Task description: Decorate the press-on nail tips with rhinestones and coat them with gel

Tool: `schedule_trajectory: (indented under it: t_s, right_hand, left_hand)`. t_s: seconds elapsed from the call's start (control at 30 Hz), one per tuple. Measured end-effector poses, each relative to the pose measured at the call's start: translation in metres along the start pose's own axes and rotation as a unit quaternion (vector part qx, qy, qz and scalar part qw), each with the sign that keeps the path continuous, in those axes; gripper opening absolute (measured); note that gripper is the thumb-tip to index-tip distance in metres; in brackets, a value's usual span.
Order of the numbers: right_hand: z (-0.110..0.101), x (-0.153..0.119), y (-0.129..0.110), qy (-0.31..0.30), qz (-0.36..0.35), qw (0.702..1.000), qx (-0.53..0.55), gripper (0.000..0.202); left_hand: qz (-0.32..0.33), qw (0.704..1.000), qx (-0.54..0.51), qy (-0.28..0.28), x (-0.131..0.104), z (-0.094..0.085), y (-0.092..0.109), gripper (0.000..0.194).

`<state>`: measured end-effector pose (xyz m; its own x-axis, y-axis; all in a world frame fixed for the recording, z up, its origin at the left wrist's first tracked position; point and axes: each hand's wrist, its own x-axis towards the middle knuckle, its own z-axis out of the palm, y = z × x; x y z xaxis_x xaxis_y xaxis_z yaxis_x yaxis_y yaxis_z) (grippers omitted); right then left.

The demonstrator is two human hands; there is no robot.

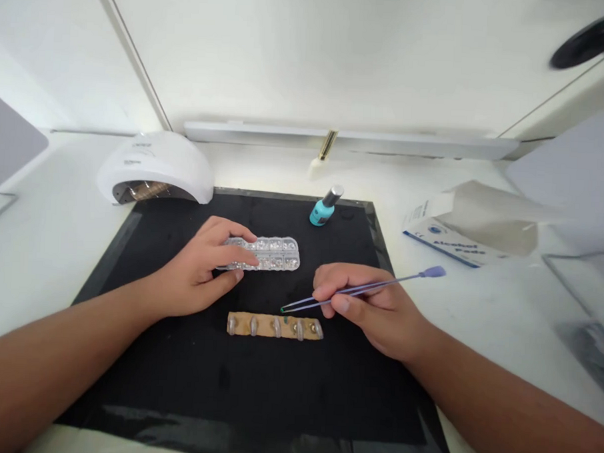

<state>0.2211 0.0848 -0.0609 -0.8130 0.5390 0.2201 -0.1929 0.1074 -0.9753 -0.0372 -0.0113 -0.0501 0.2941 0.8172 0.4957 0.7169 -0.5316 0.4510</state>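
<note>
My left hand (207, 266) rests with fingers apart on the left part of a clear compartment case (277, 253) full of small shiny pieces. Purple tweezers (369, 289) are pinched in my right hand (363, 306). Their tips hold a tiny green piece (282, 310) just above a tan strip (265, 325). Several glossy nail tips lie across that strip, with small round gold-toned spots between some of them. The strip lies on a black mat (255, 385), nearer to me than the case.
A white domed lamp (157, 160) stands at the back left. Behind the case is a turquoise bottle (322, 213). A gold-handled brush (327, 146) is farther back. An open Alcohol Pads box (446, 243) sits at the right.
</note>
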Motion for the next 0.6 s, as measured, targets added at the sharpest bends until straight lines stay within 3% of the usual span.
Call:
schedule_trajectory:
  t_s: [0.1,0.17,0.37,0.6]
  right_hand:
    - [0.001,0.001,-0.004,0.009,-0.026,0.999,-0.028,0.02]
    - [0.002,0.001,-0.008,0.022,-0.041,0.998,-0.041,0.02]
    - [0.003,0.001,-0.021,0.053,-0.056,0.994,-0.076,0.018]
    - [-0.002,0.031,-0.033,0.042,-0.084,0.993,-0.073,0.02]
  left_hand:
    - [-0.009,0.997,-0.006,-0.079,0.003,-0.001,-0.006,0.029]
    - [-0.034,0.994,-0.006,-0.103,0.003,0.002,-0.007,0.029]
    - [-0.123,0.99,0.028,-0.069,0.004,0.017,-0.012,0.048]
    - [-0.125,0.983,0.076,-0.108,0.015,0.02,-0.011,0.034]
